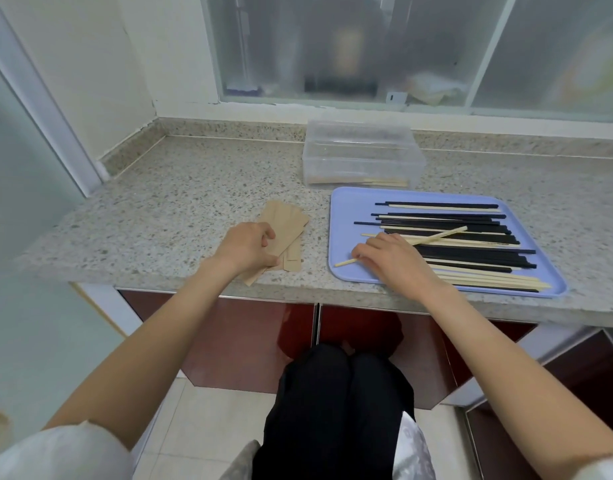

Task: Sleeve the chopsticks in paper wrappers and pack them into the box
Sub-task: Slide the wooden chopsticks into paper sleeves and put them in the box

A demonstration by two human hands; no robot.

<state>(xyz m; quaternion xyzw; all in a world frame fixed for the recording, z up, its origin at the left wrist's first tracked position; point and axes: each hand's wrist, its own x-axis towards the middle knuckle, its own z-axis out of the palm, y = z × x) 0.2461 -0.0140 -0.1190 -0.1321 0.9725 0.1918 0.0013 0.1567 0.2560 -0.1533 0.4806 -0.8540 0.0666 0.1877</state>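
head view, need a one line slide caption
Left hand grips paper wrappers; right hand picks a wooden chopstick from the blue tray.

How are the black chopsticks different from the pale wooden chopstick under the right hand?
The black chopsticks are dark; the wooden chopstick is pale. The black chopsticks lie flat, nearly parallel, untouched; the wooden chopstick lies at a slant across them, with the right hand on it. Both are on the blue tray, and both are thin and unsleeved.

— Where is there open room on the worktop (pixel 180 188)?
— Its left half, back to the wall, lies bare.
— And what blocks the right?
— The tray (pixel 346 216) fills the front right; the clear box (pixel 362 157) stands just behind it at the back edge.
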